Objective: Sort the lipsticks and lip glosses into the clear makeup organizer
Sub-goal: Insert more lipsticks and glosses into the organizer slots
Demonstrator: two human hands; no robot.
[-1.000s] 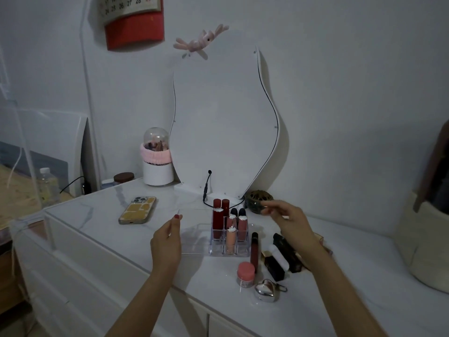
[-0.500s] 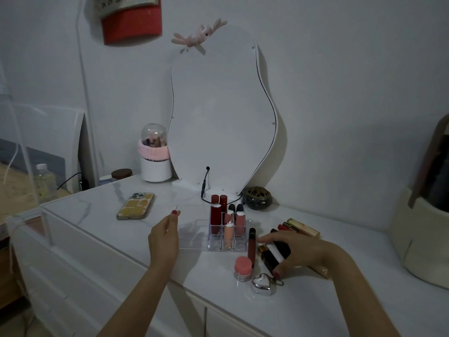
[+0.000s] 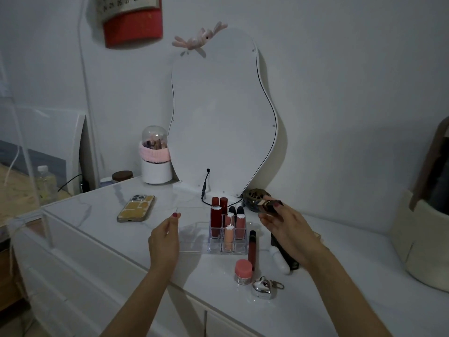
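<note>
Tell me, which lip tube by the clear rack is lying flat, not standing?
The long dark red lip gloss, lying on the counter just right of the clear rack. The red and peach tubes all stand upright in its slots.

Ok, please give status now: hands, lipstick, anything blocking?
Right hand holds dark lipstick above clear organizer. Left hand open beside it. Nothing blocking.
</note>
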